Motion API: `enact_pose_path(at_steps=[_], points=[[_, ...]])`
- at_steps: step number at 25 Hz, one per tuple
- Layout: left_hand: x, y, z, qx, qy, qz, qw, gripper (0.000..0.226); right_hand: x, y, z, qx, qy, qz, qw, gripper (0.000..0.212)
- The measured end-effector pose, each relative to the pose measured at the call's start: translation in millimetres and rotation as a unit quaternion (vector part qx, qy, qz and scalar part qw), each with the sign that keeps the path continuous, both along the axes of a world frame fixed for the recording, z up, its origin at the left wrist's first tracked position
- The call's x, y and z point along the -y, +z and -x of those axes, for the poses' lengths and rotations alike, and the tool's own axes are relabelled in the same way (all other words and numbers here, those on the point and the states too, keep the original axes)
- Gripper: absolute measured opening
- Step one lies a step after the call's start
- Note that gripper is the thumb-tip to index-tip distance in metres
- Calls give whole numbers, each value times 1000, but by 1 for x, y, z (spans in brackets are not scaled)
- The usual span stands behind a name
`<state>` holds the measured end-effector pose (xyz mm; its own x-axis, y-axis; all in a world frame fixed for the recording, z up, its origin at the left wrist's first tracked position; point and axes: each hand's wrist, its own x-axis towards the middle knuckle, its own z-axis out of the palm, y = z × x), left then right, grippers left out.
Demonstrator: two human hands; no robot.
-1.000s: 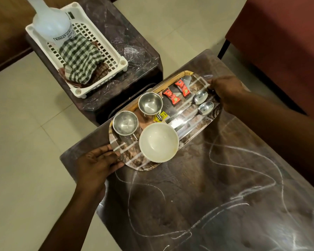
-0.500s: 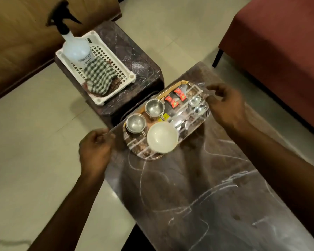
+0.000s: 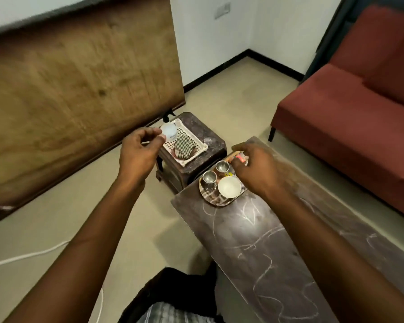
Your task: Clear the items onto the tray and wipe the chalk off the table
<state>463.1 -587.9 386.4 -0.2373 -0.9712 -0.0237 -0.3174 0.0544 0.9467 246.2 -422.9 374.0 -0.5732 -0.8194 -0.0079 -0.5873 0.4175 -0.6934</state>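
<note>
We judge the clearing step done: the tray sits at the far end of the bench, carrying two steel cups, a white bowl and a red packet that just shows past our right hand. Nothing else lies loose on the bench that we can see. The wiping step is not yet begun, since chalk lines run along the bench top from just in front of the tray to the near end.

The next move calls for a cloth and perhaps the spray. Both are in the white basket on the stool just beyond the bench: a checked cloth lies in it and a spray bottle stands at its far corner. We would take these before touching the chalk, and the tray may need lifting off so the marks near it can be reached.

Our left hand is raised near the basket, fingers loosely curled with thumb and forefinger close together; it overlaps the bottle in this view, but we cannot tell whether it touches it, and it seems to hold nothing. Our right hand hovers over the far side of the tray, fingers bent downward and partly spread, blurred; we see nothing gripped, and cannot tell whether it touches the tray.
</note>
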Motion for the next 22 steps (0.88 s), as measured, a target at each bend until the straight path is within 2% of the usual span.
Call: enact_pose_path(at_steps=[3, 6, 11, 18, 22], points=[[-10, 30, -27, -8, -11, 3, 1000, 25, -16, 43, -38, -11, 2, 23, 1000, 34], [2, 32, -41, -16, -15, -6, 1000, 25, -14, 59, -68, 1, 3, 40, 999, 30], [56, 3, -52, 17, -5, -48, 999, 22, 46, 29, -100, 27, -3, -32, 999, 36], [175, -36, -50, 84, -77, -83, 990, 22, 184, -17, -115, 50, -14, -113, 992, 52], [236, -64, -25, 115, -102, -105, 983, 29, 237, -52, -105, 86, -34, -146, 985, 54]])
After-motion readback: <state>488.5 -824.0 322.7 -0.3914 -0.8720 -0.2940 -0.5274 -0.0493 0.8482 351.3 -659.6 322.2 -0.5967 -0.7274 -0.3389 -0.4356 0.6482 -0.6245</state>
